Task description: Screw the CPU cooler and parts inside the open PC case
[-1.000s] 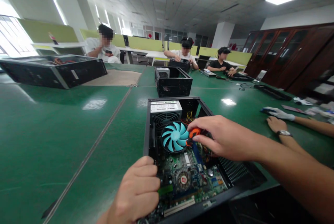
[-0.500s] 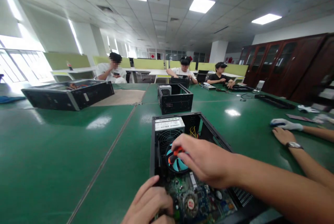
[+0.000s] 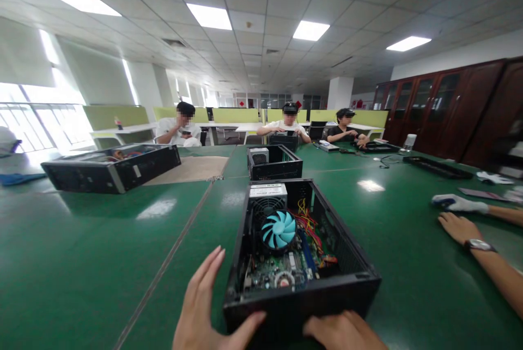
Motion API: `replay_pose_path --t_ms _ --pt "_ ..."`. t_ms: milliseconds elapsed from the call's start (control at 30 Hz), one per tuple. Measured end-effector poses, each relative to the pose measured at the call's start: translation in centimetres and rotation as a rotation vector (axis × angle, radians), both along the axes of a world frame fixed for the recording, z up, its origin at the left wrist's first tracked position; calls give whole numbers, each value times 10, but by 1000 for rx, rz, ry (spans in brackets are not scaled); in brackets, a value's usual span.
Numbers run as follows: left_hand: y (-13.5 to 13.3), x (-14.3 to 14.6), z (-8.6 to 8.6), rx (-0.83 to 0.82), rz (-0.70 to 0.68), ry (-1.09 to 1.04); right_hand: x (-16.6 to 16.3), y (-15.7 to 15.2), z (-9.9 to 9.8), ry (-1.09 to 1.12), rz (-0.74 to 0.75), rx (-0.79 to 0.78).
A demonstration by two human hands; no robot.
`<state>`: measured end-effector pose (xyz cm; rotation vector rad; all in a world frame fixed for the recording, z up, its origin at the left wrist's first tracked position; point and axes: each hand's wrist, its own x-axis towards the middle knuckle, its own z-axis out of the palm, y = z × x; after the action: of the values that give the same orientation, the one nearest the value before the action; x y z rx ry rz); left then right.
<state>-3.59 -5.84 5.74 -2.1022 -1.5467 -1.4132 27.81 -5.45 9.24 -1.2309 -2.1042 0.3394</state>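
Note:
An open black computer case lies on its side in front of me. Inside it are a fan with light blue blades, a power supply, a circuit board and red and yellow wires. At its near left corner my left hand is open, fingers spread, the thumb by the near wall. My right hand is at the near wall, partly cut off by the frame and blurred, so its grip is unclear. An orange-red piece lies inside the case, too small to name.
Beyond stands a second black case on the green table; a larger one lies left, near a brown mat. A co-worker's bare hand and a gloved hand rest right. Several people sit beyond.
My right hand has left the fan and moved down to the case's near wall; the orange-and-black screwdriver no longer shows in it. My left hand has opened and moved left. The view tilted up.

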Motion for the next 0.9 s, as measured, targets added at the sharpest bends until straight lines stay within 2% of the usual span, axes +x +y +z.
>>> replay_pose_path --t_ms 100,167,300,367,433,467,533,633,733,900 --pt "51 3 0 -59 63 -76 -59 30 -45 -234 -35 -50" --pt "91 1 -1 -111 98 -118 -78 61 -57 -411 -90 -66" --pt "174 2 -1 -174 238 -155 -94 149 -48 -489 -183 -87" --pt "210 9 -5 -247 411 -197 -109 199 -40 -490 -234 -111" --pt "238 21 -16 -357 566 -235 -132 247 -37 -486 -298 -146" --pt "248 28 -24 -394 581 -221 -145 269 -38 -484 -333 -166" --pt "261 38 -42 -435 512 -119 -169 303 -44 -483 -400 -215" --pt "269 45 -64 -467 422 43 -188 330 -60 -492 -445 -256" --pt "275 46 -73 -493 423 111 -184 334 -75 -500 -430 -234" --pt "280 47 -71 -485 417 167 -169 314 -85 -513 -454 -187"
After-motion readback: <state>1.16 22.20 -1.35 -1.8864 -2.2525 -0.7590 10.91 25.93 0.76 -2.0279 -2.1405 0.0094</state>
